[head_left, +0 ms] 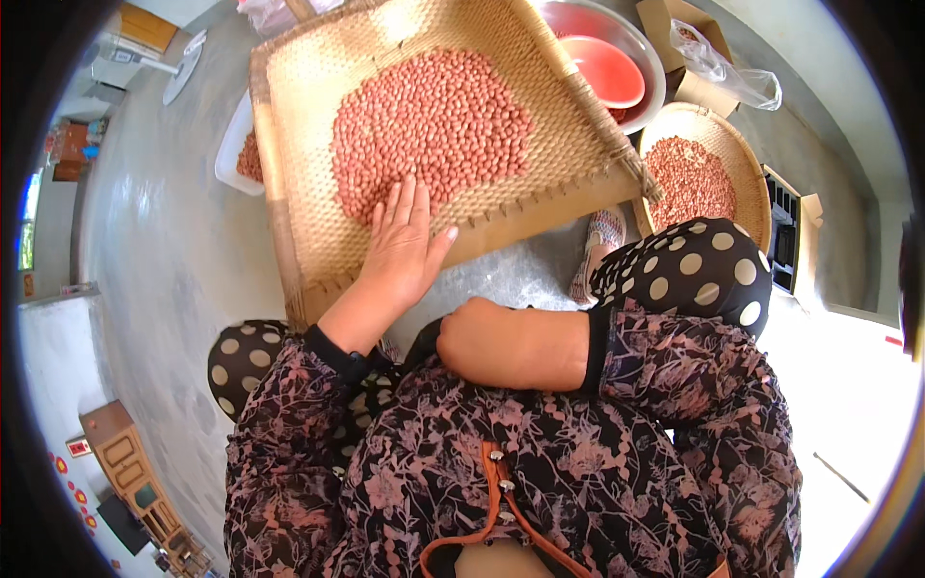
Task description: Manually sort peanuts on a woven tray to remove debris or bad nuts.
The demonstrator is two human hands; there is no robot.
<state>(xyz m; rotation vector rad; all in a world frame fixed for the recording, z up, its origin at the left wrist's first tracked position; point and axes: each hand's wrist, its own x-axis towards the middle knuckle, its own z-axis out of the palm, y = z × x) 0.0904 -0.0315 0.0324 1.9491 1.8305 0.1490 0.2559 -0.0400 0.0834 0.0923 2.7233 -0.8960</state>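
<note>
Floral jacket (568, 472) cut off btm, L hand (400, 258) w/ fingers (406, 200) straight on nuts (434, 125) in tray (306, 106), R hand (477, 335) fingers hidden, can't tell if closed.

Of my own, two: left hand (400, 255) and right hand (470, 337). Containers, five: one square woven tray (301, 125) at 12 o'clock; one metal basin (655, 72) and one red bowl (607, 72), both at 1 o'clock; one round woven basket (753, 178) at 2 o'clock; one white tub (227, 159) at 10 o'clock. Reddish nuts (434, 120): too many to count.
</note>
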